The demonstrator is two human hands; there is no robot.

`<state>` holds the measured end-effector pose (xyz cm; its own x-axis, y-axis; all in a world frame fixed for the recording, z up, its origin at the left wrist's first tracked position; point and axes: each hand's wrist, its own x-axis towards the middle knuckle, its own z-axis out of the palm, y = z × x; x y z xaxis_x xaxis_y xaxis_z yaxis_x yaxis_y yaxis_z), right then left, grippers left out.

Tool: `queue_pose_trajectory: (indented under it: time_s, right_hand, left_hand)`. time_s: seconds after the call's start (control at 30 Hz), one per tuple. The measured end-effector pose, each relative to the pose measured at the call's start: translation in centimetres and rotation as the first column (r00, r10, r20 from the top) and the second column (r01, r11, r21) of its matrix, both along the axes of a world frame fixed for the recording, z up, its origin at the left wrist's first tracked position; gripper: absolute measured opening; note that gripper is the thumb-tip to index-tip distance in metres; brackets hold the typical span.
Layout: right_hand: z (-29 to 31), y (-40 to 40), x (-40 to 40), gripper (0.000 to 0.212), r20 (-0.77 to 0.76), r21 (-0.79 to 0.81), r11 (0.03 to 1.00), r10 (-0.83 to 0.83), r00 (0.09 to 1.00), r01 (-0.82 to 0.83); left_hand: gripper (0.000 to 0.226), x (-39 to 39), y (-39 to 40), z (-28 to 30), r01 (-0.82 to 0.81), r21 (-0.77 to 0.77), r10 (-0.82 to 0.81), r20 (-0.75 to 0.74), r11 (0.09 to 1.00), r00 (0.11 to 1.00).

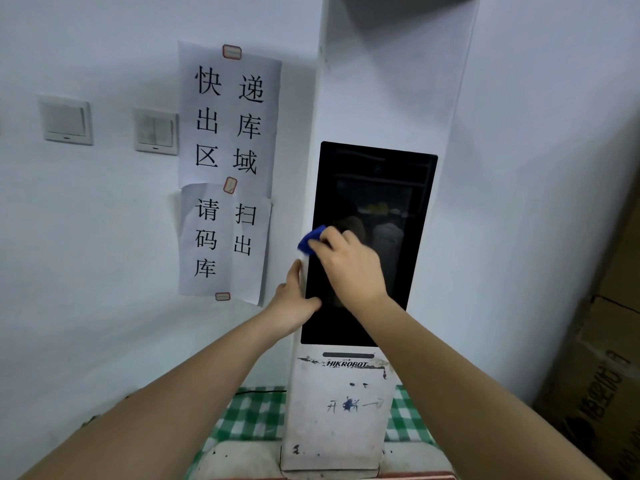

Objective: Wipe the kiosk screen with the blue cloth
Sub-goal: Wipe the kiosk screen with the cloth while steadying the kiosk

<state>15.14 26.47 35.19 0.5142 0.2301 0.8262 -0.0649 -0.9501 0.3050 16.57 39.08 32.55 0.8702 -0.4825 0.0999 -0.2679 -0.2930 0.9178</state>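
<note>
The right hand (pixel 349 265) presses the cloth (pixel 310 241) against the left edge of the screen (pixel 388 188), fingers curled over the cloth so that only a blue corner shows past the fingertips, up and to the left of the knuckles. The cloth lies on the dark glass about halfway up, where it meets the white frame of the kiosk (pixel 339 420). Just below and left of that grip, the left hand (pixel 294 303) holds the kiosk's left side, thumb lying on the screen's lower left edge and fingers wrapped around the side of the housing, mostly out of sight. The two hands are close together, the right wrist crossing over the lower part of the screen. Under the hands the kiosk's scuffed white base carries a brand name and some scribbled marks, and stands on a green checked covering (pixel 252 417). To the left of the left hand, paper notices (pixel 228 168) are taped to the wall, with two light switches (pixel 65 121) farther left. Cardboard boxes (pixel 602 375) stand off to the right of the right arm.
</note>
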Motion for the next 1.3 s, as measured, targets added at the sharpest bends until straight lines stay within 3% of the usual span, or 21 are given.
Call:
queue_pose_trajectory:
  time_s: [0.1,0.4,0.57,0.8,0.97,1.03,1.2,1.3]
  right_hand:
    - [0.7,-0.3,0.1,0.048,0.118,0.184,0.983,-0.045,0.992,0.023]
    - [-2.0,-0.8,-0.6,0.053,-0.056,-0.121,0.993,0.010,0.998,-0.017]
    - [-1.0,-0.6,-0.4,0.051,0.068,0.113,0.994,-0.006,0.998,-0.001]
    - [-2.3,-0.8,-0.7,0.054,-0.043,-0.095,0.995,0.022,0.999,-0.026]
    - [-1.1,-0.6,-0.1,0.050,0.094,0.171,0.985,-0.014,0.995,-0.003]
    - [-1.9,-0.5,-0.1,0.050,0.073,0.137,0.991,-0.004,0.997,-0.007]
    - [-2.4,-1.8,-1.0,0.054,-0.055,-0.124,0.991,0.040,0.998,-0.046]
    - [-1.0,-2.2,-0.9,0.050,0.001,-0.019,1.000,-0.001,1.000,0.001]
  left_hand:
    - [0.083,-0.1,0.1,0.0,0.011,0.023,-0.011,-0.017,1.000,1.000]
    - [0.082,-0.1,0.0,-1.2,-0.008,0.127,0.017,-0.067,0.992,0.998]
    - [0.087,-0.3,0.2,-0.8,0.007,0.108,0.000,-0.058,0.994,0.998]
    - [0.089,-0.7,-0.2,-0.3,0.006,0.096,-0.003,-0.025,0.995,1.000]
    - [0.088,-0.9,-0.1,-0.1,0.020,0.093,-0.015,-0.051,0.995,0.999]
    - [0.090,-0.9,-0.2,0.0,0.000,0.098,0.006,-0.056,0.995,0.998]
    - [0.091,-0.8,-0.5,0.0,-0.022,0.101,0.029,-0.062,0.995,0.998]
    - [0.092,-1.0,-0.6,0.3,-0.031,0.075,0.036,-0.058,0.997,0.998]
